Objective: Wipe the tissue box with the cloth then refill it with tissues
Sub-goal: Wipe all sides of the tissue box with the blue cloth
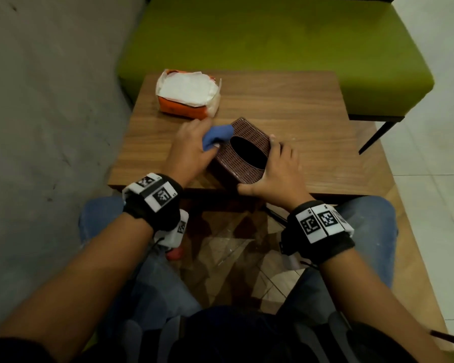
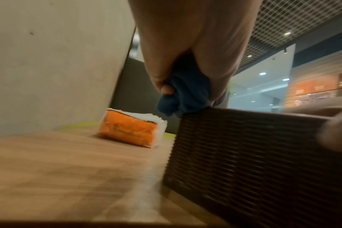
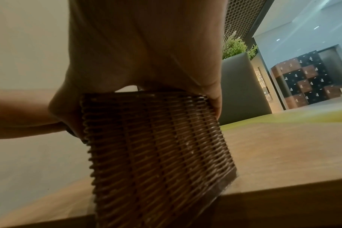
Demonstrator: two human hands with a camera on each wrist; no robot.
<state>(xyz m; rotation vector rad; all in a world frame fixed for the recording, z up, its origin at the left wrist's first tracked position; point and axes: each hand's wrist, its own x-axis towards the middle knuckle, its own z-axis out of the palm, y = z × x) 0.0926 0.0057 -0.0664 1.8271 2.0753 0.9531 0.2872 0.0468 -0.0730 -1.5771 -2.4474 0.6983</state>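
A brown woven tissue box (image 1: 236, 166) (image 2: 254, 162) (image 3: 156, 146) with a dark oval opening stands near the front edge of the wooden table (image 1: 299, 113). My left hand (image 1: 192, 150) (image 2: 185, 54) grips a bunched blue cloth (image 1: 216, 136) (image 2: 184, 95) and presses it against the box's upper left edge. My right hand (image 1: 275, 174) (image 3: 146, 54) grips the box's near right corner, thumb on the front side and fingers along the right side. An orange pack of white tissues (image 1: 189, 95) (image 2: 131, 131), open on top, lies at the table's back left.
A green upholstered bench (image 1: 273, 38) stands behind the table, its black leg (image 1: 375, 137) at the right. A grey concrete wall (image 1: 50, 100) runs close along the left. My knees in blue jeans (image 1: 364, 213) sit under the table's front edge.
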